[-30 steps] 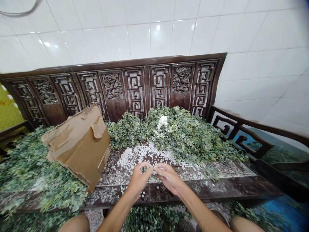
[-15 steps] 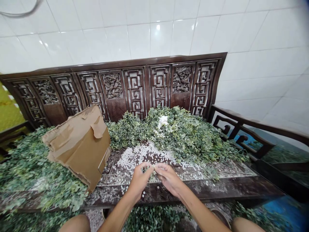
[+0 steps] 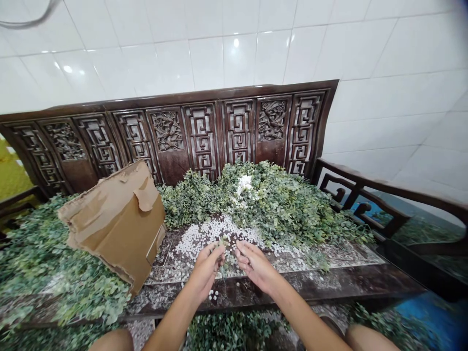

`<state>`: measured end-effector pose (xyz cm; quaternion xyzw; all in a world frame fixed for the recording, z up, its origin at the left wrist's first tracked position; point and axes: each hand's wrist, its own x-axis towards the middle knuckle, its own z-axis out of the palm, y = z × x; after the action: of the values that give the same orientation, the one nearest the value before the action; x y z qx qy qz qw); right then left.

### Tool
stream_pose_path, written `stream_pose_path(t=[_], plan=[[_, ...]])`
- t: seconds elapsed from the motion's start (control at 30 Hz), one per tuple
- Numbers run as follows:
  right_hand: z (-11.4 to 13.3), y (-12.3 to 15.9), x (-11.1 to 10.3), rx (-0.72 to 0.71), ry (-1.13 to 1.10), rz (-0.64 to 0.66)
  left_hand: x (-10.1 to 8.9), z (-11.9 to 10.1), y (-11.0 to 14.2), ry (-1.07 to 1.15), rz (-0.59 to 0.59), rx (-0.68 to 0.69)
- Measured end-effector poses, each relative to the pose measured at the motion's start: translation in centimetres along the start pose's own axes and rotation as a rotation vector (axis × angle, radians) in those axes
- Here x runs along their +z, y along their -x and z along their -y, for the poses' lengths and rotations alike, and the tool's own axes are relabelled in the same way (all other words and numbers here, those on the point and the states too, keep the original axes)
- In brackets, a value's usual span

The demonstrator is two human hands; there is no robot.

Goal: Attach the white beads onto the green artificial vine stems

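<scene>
left grip [image 3: 204, 267] on sprig [image 3: 224, 241], bench [image 3: 351, 283] bearing leaves [image 3: 292, 210], white discs [image 3: 204, 235]

The tiles [image 3: 204, 62] are gleaming like smooth glazed ceramic. The bench [image 3: 174, 168] is showing dark polished wood, roughened by carving on some panels. The cardboard [image 3: 122, 248] is looking matt, its torn edges showing rough. The leaves [image 3: 303, 214] are resembling matt plastic, and the wire [image 3: 154, 241] is looking like smooth metal.
</scene>
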<state>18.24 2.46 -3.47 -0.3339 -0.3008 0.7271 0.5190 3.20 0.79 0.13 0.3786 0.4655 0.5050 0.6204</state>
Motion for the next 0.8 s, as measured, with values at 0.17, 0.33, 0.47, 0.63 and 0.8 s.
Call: stream_pose_path(t=[0.17,0.33,0.47,0.63,0.8], plan=[[0.7,0.4,0.6,-0.033,0.087,0.008,0.1,0.0,0.2,-0.090,0.016,0.044],[1.2,0.7,1.0,-0.045,0.183,-0.027,0.4,0.2,0.3,-0.209,-0.019,0.117],[1.0,0.7,0.9,-0.083,0.269,-0.003,0.5,0.3,0.5,-0.265,-0.075,0.152],[1.3,0.9,1.2,-0.252,0.515,-0.020,0.8,0.1,0.8,-0.327,-0.113,0.185],[1.5,1.1,1.6,-0.323,0.618,-0.024,0.6,-0.2,0.8,-0.405,-0.131,0.251]])
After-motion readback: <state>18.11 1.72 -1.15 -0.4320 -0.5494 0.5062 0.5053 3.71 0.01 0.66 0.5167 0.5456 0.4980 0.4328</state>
